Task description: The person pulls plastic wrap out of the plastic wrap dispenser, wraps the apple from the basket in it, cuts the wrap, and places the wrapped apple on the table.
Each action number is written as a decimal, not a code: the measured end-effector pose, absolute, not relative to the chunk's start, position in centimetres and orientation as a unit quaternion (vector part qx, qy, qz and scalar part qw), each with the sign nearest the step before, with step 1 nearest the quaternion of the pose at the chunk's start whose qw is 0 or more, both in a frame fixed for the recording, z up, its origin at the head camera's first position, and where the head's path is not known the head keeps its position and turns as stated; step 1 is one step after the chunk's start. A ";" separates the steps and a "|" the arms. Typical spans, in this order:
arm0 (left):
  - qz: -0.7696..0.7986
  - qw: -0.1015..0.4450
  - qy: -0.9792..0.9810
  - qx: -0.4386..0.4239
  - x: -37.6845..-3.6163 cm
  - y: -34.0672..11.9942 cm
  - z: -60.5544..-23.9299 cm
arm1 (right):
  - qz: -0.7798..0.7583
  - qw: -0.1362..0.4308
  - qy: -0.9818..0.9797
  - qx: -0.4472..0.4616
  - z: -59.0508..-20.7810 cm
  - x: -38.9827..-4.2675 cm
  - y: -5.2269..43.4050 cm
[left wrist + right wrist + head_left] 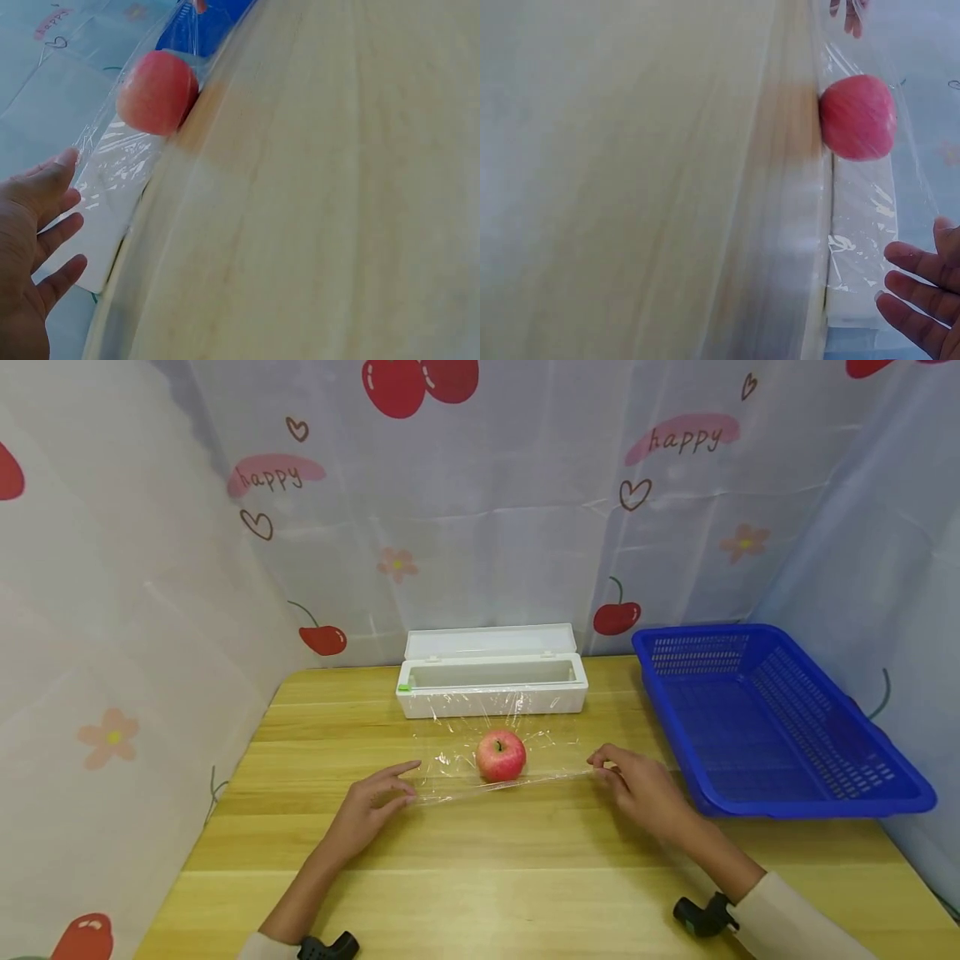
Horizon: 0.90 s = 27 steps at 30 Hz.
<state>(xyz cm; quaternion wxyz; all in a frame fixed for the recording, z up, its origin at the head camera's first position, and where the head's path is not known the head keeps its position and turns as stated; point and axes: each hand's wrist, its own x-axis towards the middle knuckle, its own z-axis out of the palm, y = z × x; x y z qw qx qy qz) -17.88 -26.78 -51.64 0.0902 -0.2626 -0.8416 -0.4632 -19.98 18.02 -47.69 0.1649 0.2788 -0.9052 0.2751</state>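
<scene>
A sheet of clear plastic wrap (450, 766) stretches from the white wrap box (579, 700) toward me, over a red apple (501, 755) on the table. My left hand (363, 806) pinches the sheet's near left corner, its other fingers spread. At the near right corner, my right hand (641, 789) pinches the film between thumb and fingertips. The near edge hangs taut between both hands, just in front of the apple. Both wrist views show the apple (156, 94) through the film, with the left hand (30, 232) and right hand (930, 289) beside it.
The box's lid (491, 642) is raised against the printed curtain (495, 560) at the back. A blue plastic basket (693, 768) stands on the right of the wooden table (495, 893). Curtains also enclose both sides. A black wrist camera (705, 917) sits on each forearm.
</scene>
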 end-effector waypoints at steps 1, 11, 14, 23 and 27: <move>-0.465 0.089 -0.842 -0.258 -18.0 -26.8 -51.5 | 0.277 0.163 -0.906 0.274 -47.6 -20.1 18.0; -0.500 0.081 -0.834 -0.219 -19.6 -26.6 -51.5 | 0.292 0.148 -0.915 0.235 -47.8 -21.3 17.7; -0.523 0.073 -0.824 -0.206 -20.0 -26.5 -51.4 | 0.296 0.149 -0.916 0.228 -47.9 -21.6 17.7; -0.557 0.056 -0.812 -0.167 -21.1 -25.9 -50.9 | 0.311 0.143 -0.918 0.199 -48.2 -22.5 17.4; -0.565 0.056 -0.809 -0.154 -21.4 -25.7 -50.8 | 0.328 0.129 -0.917 0.188 -48.3 -22.8 17.2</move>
